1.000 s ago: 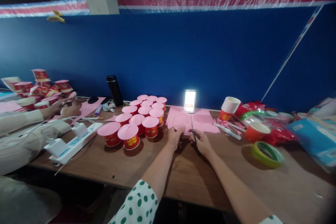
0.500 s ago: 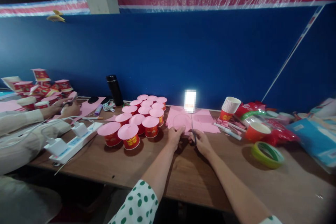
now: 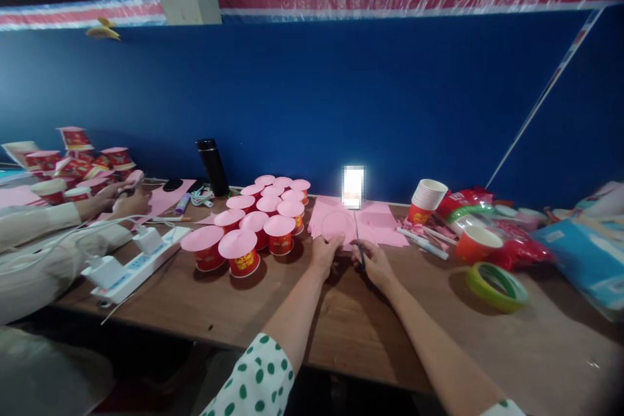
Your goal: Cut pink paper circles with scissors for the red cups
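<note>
My left hand (image 3: 325, 255) pinches the near edge of a pink sheet of paper (image 3: 336, 222) that has a round outline on it. In my right hand (image 3: 374, 262) is a pair of scissors (image 3: 359, 248), the blades pointing away from me at the right side of that sheet. More pink sheets (image 3: 387, 226) lie under and behind it. A lit phone (image 3: 353, 187) stands upright just past the paper. Left of my hands are several red paper cups (image 3: 244, 264), each topped with a pink paper disc (image 3: 238, 244).
Right of me are stacked cups (image 3: 429, 198), a marker (image 3: 423, 243), a single cup (image 3: 478, 245), green tape (image 3: 497, 287) and a blue package (image 3: 582, 260). To the left lie a power strip (image 3: 141, 270), a black bottle (image 3: 212, 167) and a co-worker's hands (image 3: 131, 200) with scissors.
</note>
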Motion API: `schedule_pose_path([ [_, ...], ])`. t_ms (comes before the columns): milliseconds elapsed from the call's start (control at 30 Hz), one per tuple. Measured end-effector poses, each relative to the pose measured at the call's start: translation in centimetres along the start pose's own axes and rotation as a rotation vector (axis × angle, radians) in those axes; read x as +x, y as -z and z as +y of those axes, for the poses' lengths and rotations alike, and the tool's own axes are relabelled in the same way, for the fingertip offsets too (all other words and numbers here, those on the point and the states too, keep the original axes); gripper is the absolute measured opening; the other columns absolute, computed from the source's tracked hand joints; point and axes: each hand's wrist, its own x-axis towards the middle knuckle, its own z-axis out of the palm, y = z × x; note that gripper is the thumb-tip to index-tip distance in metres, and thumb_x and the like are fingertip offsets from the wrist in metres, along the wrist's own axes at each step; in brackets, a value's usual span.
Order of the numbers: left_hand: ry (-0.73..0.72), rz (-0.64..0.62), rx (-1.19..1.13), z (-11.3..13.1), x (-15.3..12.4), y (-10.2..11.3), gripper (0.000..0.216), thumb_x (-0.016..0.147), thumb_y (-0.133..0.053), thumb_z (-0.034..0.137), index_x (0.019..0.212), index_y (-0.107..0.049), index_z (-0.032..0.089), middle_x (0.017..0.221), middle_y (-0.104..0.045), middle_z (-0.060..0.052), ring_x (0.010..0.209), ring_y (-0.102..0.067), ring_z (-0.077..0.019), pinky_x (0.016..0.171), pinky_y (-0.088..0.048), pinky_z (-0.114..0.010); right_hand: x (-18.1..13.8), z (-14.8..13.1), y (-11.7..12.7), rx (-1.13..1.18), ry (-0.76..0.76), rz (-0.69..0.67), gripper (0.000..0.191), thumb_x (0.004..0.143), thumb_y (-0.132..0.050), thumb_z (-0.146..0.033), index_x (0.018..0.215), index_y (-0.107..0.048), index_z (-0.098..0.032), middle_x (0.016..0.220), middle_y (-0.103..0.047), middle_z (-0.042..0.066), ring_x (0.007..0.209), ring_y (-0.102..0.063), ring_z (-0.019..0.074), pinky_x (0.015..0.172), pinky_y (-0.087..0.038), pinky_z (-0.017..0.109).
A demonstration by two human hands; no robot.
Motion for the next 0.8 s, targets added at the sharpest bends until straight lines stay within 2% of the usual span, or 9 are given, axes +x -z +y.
schedule_pose_path([
  [800,-0.014,0.008,-0.023,0.14,-0.05,-0.10,0.036,0.056,-0.073,0.043,0.067,-0.063,0.010,0.054,-0.055,0.000,0.046,-0.047,-0.0088,0.045,-0.037,-0.021,0.01,-0.16,0.22,-0.110,0.037,0.008,0.040,0.069,-0.062,-0.046,0.096,-0.062,-0.017,0.053,-0.051,-0.004,0.045,-0.043,0.0099,0.041,-0.034,0.021],
])
